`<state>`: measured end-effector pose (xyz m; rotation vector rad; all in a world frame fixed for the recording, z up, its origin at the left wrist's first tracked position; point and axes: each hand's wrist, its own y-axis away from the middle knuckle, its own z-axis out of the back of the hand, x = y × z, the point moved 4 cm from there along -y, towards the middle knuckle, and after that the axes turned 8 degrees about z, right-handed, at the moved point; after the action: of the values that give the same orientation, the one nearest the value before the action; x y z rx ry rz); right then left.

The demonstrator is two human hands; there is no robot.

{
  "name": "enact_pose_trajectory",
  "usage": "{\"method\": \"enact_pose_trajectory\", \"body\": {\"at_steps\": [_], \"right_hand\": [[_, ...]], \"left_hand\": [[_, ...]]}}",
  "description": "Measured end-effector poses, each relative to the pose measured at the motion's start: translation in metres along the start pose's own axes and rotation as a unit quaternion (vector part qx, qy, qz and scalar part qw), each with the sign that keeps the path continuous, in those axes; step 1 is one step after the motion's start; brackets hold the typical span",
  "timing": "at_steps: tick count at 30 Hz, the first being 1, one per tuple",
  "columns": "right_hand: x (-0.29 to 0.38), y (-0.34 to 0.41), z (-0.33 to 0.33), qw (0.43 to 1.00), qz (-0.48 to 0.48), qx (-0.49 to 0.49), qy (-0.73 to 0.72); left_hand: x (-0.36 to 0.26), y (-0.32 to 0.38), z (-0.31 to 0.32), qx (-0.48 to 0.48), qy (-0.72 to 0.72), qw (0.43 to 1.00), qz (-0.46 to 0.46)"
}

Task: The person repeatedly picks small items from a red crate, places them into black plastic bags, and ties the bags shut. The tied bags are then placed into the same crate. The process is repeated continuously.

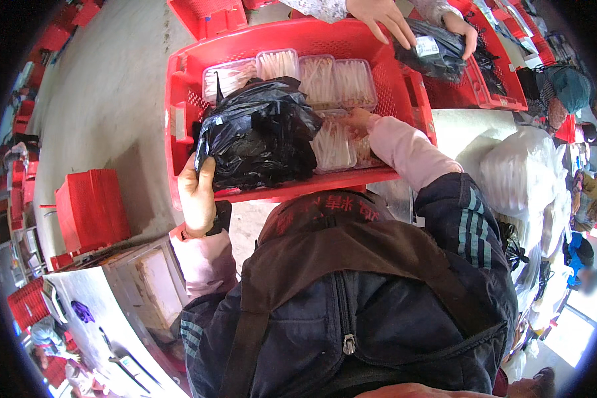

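Note:
My left hand (199, 194) grips the left edge of a black plastic bag (261, 132) between thumb and fingers. The bag is bulky and crumpled, and what it holds is hidden. It covers the left part of a red perforated plastic crate (278, 36). Inside the crate, my right hand (360, 122) rests on a clear plastic box (332, 149) of pale, slender sticks; whether the fingers grip it is unclear. Several similar boxes stand along the far side, among them a clear box (355, 82) beyond my right hand.
Across the crate, another person's hands (383, 20) handle a labelled black bag (435, 52) over a second red crate (497, 89). A red crate (92, 211) stands on the floor at left. Clear plastic bags (517, 169) are piled at right, near my right arm.

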<state>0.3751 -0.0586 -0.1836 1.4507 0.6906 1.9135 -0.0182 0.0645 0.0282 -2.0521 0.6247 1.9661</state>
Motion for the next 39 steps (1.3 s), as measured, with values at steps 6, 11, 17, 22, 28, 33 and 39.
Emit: {"method": "enact_pose_trajectory", "body": {"at_steps": [6, 11, 17, 22, 28, 33, 39], "right_hand": [[0.005, 0.006, -0.008, 0.996, 0.064, -0.056, 0.001], [0.044, 0.029, 0.016, 0.963, 0.153, -0.087, 0.204], [0.104, 0.143, 0.047, 0.885, 0.422, -0.156, -0.124], [0.164, 0.208, 0.009, 0.752, 0.530, 0.030, -0.392], [0.185, 0.133, -0.088, 0.829, 0.305, 0.172, -0.437], [0.169, 0.045, -0.073, 0.733, 0.223, 0.048, -0.641], [0.137, 0.053, -0.088, 0.754, 0.200, -0.003, -0.626]], "left_hand": [[-0.001, 0.004, 0.000, -0.023, 0.079, 0.997, -0.004], [0.001, -0.008, -0.003, -0.016, 0.103, 0.995, -0.001], [-0.003, -0.025, -0.002, -0.012, 0.099, 0.994, 0.032], [-0.014, -0.037, -0.030, 0.055, 0.114, 0.991, 0.052], [-0.028, -0.039, -0.062, 0.133, 0.024, 0.990, -0.048], [-0.012, -0.011, -0.069, 0.070, -0.242, 0.952, -0.176], [0.000, 0.004, -0.037, 0.022, -0.288, 0.945, -0.154]]}}
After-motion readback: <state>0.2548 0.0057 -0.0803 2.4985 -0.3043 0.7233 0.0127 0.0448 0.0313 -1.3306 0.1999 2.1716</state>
